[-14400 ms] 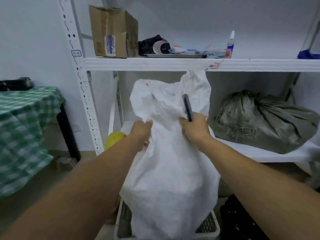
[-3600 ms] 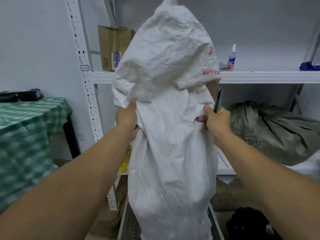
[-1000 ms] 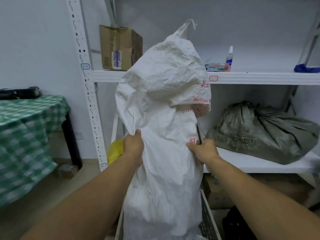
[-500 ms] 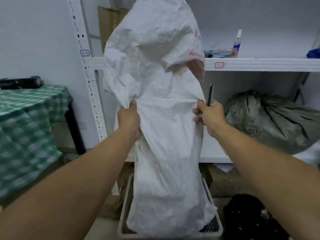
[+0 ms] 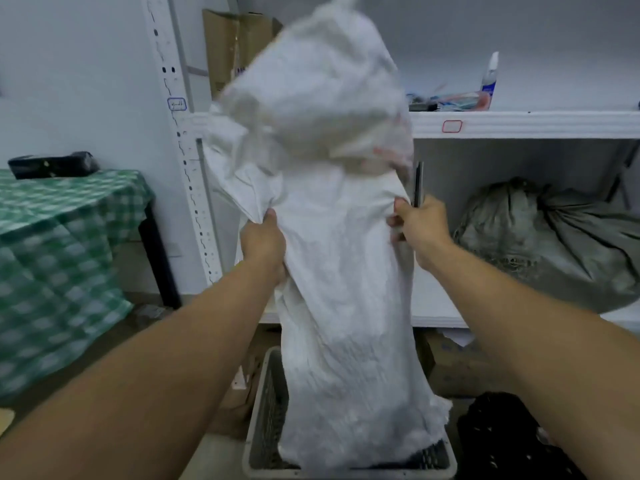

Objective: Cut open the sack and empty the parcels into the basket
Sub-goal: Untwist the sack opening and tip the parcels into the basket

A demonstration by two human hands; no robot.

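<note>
Left of the middle, the left hand (image 5: 263,244) gripped a fistful of the white sack (image 5: 343,289). The sack hung tall, with its ragged bottom end down in the basket (image 5: 265,420), low in the frame. On the sack's right side, the right hand (image 5: 420,230) pinched the cloth and held a dark cutter (image 5: 418,183) pointing up. No parcels showed. A hard shake might make the cutter nick a finger, or parcels might spill past the basket.
</note>
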